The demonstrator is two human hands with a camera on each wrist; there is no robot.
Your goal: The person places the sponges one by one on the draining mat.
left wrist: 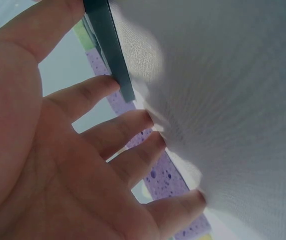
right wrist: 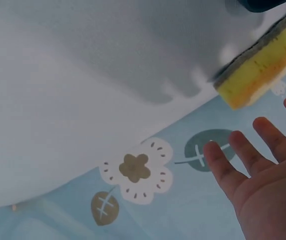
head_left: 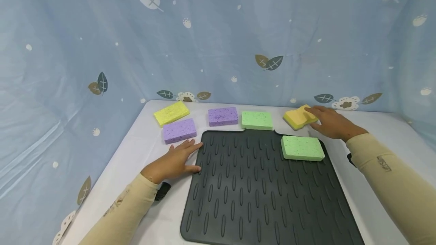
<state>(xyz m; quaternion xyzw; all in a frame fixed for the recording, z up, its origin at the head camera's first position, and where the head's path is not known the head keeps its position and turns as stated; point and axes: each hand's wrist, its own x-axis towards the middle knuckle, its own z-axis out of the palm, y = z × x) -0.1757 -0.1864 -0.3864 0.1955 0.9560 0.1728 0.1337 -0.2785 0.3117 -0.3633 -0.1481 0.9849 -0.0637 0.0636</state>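
Observation:
My left hand (head_left: pixel 172 161) lies with spread fingers at the left edge of the black ridged mat (head_left: pixel 250 203). In the left wrist view its index fingertip meets the mat's edge and the other fingertips rest on the white cloth. At the far right, my right hand (head_left: pixel 332 124) reaches to a yellow sponge (head_left: pixel 297 117) with a waisted shape. The right wrist view shows that sponge (right wrist: pixel 263 65) with a dark scouring layer on its cloth side, and extended fingers beside it. Whether the thumb touches it is hard to tell. A green sponge (head_left: pixel 302 148) lies on the mat's back right corner.
Behind the mat lie another green sponge (head_left: pixel 256 119) and a purple sponge (head_left: pixel 223 116). A second purple sponge (head_left: pixel 179 129) and a bright yellow sponge (head_left: pixel 171 112) lie at the back left. A blue leaf-patterned curtain (head_left: pixel 218 40) hangs along the table's back and left side.

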